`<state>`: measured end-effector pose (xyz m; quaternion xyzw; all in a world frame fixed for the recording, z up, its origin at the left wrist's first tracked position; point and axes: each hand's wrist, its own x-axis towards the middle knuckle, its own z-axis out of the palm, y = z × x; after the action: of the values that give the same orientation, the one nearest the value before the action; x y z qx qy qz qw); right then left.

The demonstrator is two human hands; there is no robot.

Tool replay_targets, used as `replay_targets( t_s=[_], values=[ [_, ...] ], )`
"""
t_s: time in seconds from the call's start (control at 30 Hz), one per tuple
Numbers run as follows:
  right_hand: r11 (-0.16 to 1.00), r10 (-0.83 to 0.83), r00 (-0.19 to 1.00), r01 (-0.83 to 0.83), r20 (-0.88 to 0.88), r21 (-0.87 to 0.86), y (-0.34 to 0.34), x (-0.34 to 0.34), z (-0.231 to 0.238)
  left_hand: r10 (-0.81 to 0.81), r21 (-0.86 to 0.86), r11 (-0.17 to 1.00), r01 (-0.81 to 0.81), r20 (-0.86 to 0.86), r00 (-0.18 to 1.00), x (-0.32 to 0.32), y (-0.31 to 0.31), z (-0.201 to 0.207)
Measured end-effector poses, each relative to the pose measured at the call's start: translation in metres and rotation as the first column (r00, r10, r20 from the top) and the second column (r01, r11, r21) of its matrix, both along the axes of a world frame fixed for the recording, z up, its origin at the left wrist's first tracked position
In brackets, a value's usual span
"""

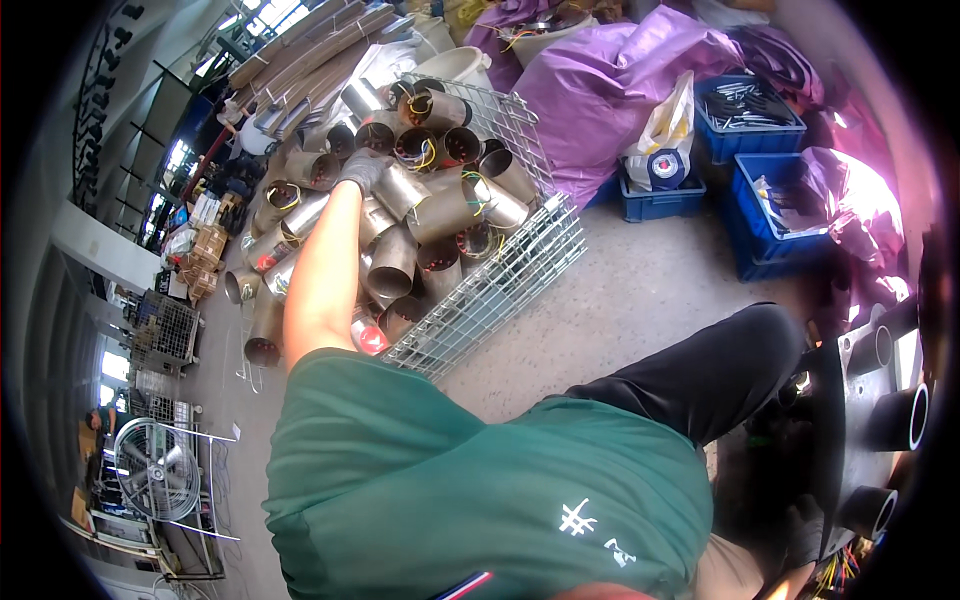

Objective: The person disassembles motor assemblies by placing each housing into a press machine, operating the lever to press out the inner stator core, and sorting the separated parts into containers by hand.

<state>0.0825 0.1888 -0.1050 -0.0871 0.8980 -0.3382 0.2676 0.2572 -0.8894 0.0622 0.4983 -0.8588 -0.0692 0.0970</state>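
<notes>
My left arm stretches out over a wire mesh cage point(490, 290) heaped with open-ended metal cylinders point(440, 212). Several of these show red parts and coloured wires inside. My left hand point(362, 171), in a grey glove, is closed at the end of one shiny metal cylinder point(401, 190) on the pile; its fingertips are partly hidden. Low on the right, my gloved right hand point(803, 537) is in shadow beside a dark metal plate point(850, 400) with short tubes sticking out. Its fingers do not show clearly.
Blue crates point(765, 235) stand at the right, one holding many thin metal parts point(742, 104). Purple sheeting point(610, 90) covers things behind the cage. A large fan point(157, 470) stands far left. Coloured wires point(845, 572) hang below the plate with tubes.
</notes>
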Motion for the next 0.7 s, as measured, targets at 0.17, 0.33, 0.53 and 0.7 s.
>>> replay_targets(
  t_s=[0.17,0.33,0.53,0.7],
  values=[
    [0.998,-0.02,0.986,0.011,-0.165,-0.059,0.004,0.009,-0.006,0.057,-0.07,0.996,-0.054,0.044,0.997,-0.011,0.015,-0.003],
    [0.999,0.01,1.0,-0.009,-0.029,0.054,0.003,0.009,0.007,-0.293,-0.21,0.936,0.282,-0.024,0.956,-0.029,0.077,-0.01],
    [0.997,-0.063,0.998,0.062,0.005,0.039,0.002,0.013,0.004,-0.48,-0.196,0.761,0.619,0.473,0.739,-0.038,0.187,-0.049],
    [0.993,-0.082,0.987,0.068,-0.142,-0.099,0.002,0.02,-0.007,-0.441,-0.235,0.796,0.559,0.408,0.8,-0.041,0.2,-0.054]
  ],
)
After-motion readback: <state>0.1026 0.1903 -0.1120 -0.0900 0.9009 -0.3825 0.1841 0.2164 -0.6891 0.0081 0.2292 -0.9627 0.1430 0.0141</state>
